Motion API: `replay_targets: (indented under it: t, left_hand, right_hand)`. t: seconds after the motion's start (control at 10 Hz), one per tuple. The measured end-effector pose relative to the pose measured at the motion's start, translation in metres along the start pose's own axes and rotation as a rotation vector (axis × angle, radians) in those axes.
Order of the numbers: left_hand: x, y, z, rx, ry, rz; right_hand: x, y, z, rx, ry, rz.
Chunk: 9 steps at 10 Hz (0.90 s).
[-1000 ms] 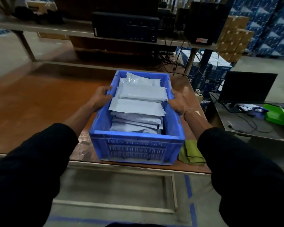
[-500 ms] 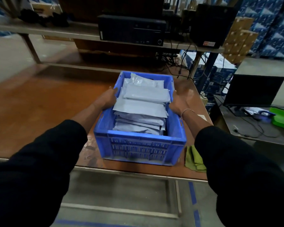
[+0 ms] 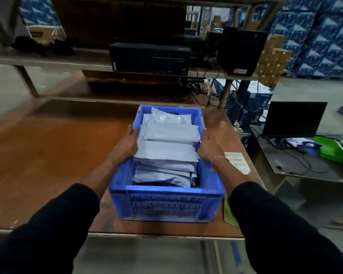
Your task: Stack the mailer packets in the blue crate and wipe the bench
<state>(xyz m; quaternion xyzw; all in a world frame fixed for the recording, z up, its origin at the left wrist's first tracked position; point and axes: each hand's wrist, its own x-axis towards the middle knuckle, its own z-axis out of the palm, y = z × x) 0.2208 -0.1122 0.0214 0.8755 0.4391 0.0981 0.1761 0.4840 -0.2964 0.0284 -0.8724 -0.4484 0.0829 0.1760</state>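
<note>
Both hands, left hand (image 3: 128, 146) and right hand (image 3: 207, 148), grip the crate (image 3: 166, 202) rims at 9 and 3 o'clock; keep it level, packets (image 3: 166, 151) settled.

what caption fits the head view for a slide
Both hands, left hand and right hand, grip the sides of a blue crate filled with mailer packets.

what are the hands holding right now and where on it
Both hold the blue crate by its long side rims: the left hand on the left rim, the right hand on the right, about midway along.
</note>
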Motion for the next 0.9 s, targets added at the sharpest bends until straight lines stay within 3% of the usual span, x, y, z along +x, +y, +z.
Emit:
replay_targets:
  t: [0.6,0.8,0.9]
  left_hand:
    - [-0.013,0.01,-0.005,0.036,0.06,-0.031]
    - [-0.021,0.014,-0.011,0.056,0.18,0.084]
    - [-0.016,0.001,-0.014,0.039,0.268,0.17]
  right_hand:
    - [0.011,0.008,0.009,0.053,-0.01,-0.009]
    - [-0.002,0.0,-0.004,0.129,0.019,0.016]
    - [-0.003,-0.005,-0.016,0.144,0.153,-0.072]
